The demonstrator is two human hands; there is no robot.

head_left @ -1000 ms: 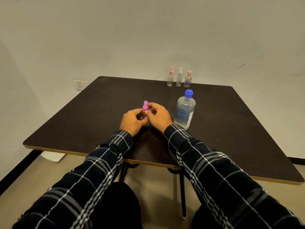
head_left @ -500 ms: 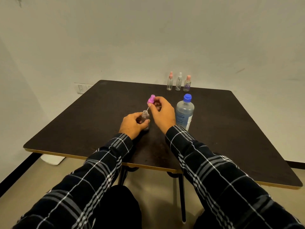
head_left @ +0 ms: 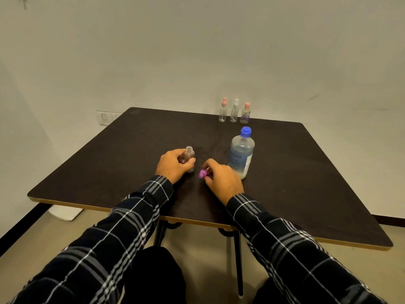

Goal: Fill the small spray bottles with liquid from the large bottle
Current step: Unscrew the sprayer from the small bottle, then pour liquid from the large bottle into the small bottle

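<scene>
The left hand (head_left: 175,166) is curled round the small open bottle (head_left: 189,158), which stands upright on the desk (head_left: 306,183) with its neck bare. This grip is clamped on the body of the bottle, below the thread. The right hand (head_left: 222,179) pinches the pink spray head (head_left: 202,173) low over the desk, just beside the small bottle but apart from it. Its grip is closed on the head. The thin tube of the head cannot be made out.

The step in hand seems to be the putting down of the spray head. To do it well, the person should lay it on its side near the front edge, away from the line between the two bottles, so that it cannot be knocked during the pouring. A round head may roll, so it should be released only when it rests quietly.

The large bottle (head_left: 241,155) stands just behind the right hand, and its blue cap (head_left: 246,131) is still on. It must be opened next. The small neck is narrow, so the pour should probably be slow, with the left hand keeping the bottle upright.

Three more spray bottles (head_left: 235,111) wait in a row at the far edge, all with their heads on.
</scene>
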